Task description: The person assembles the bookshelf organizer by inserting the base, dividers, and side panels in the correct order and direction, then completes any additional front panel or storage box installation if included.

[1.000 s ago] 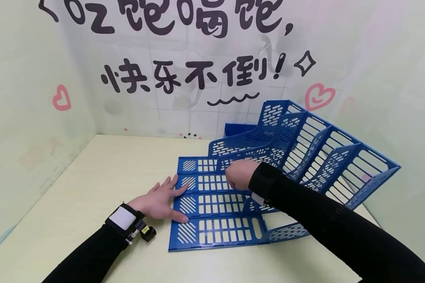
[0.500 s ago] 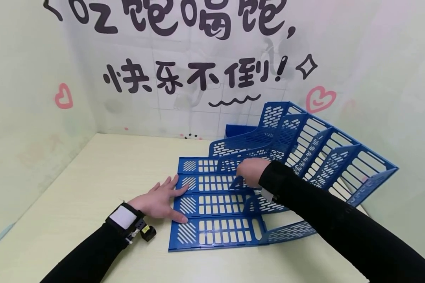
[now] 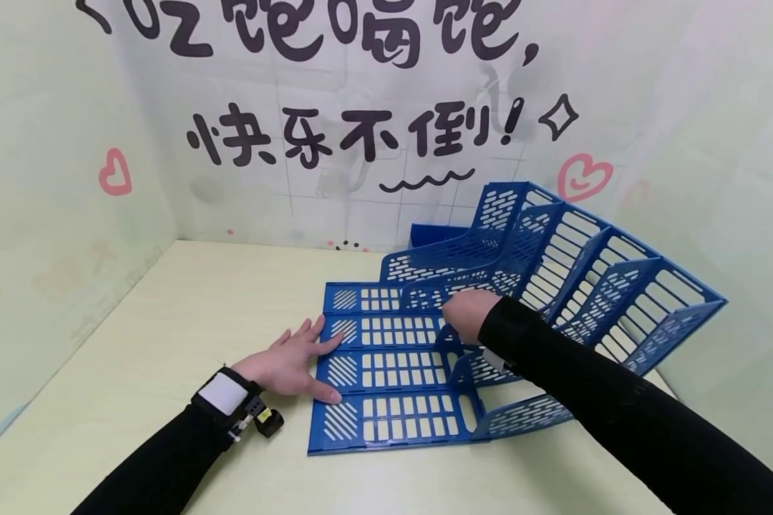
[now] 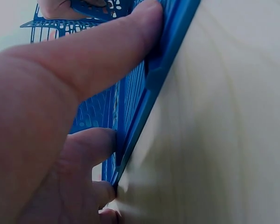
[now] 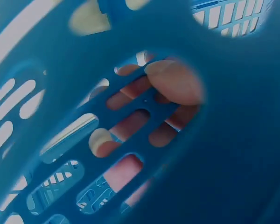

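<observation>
A blue plastic file rack stands on the table in the head view. Its flat slotted base panels [image 3: 399, 415] lie towards the left, with upright dividers and a slatted back [image 3: 570, 243] to the right. My left hand [image 3: 290, 368] has its fingers spread on the base's left edge; in the left wrist view the thumb [image 4: 112, 46] touches that blue edge. My right hand [image 3: 470, 315] pinches one slotted divider [image 5: 60, 158]: in the right wrist view the thumb lies on the near side and the fingers show through the slots behind.
Other dividers [image 3: 528, 415] stand on either side of the right hand. A plain blue piece [image 3: 434, 234] sits behind the rack by the printed wall sheet [image 3: 335, 193]. The pale wooden table [image 3: 193, 300] extends left of the rack.
My right hand has moved right, and the divider it pinches has shifted right along the base. My left hand stays at the base's left edge.
</observation>
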`<state>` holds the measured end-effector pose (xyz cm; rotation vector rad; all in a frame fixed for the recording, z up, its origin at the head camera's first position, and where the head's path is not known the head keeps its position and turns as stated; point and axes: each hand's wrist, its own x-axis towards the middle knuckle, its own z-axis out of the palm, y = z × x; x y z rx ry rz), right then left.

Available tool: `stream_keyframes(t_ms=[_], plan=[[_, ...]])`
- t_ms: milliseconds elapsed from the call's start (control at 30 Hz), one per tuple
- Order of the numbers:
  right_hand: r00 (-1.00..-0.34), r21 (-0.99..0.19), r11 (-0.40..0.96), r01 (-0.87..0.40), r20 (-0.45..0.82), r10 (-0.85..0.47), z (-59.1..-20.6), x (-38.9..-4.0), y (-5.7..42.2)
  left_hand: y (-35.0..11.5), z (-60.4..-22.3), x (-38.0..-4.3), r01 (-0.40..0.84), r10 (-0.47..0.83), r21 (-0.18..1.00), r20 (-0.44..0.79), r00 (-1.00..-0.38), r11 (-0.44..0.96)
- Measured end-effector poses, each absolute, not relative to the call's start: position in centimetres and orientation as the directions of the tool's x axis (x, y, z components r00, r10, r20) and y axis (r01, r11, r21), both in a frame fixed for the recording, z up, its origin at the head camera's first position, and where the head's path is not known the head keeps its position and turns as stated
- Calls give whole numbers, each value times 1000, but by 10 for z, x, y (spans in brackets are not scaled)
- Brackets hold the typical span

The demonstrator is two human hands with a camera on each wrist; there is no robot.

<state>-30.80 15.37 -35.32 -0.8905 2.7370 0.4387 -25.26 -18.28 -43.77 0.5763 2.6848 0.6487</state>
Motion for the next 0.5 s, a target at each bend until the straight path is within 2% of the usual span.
stream_keyframes(t_ms=[267, 500], plan=[[-782, 321, 713, -623, -240, -575, -359, -309, 153, -183, -437, -252, 302, 446, 488, -209, -870, 819], [-791, 383, 693, -610, -243, -562, -355, -302, 153, -183, -437, -251, 295, 439, 484, -216, -872, 824]])
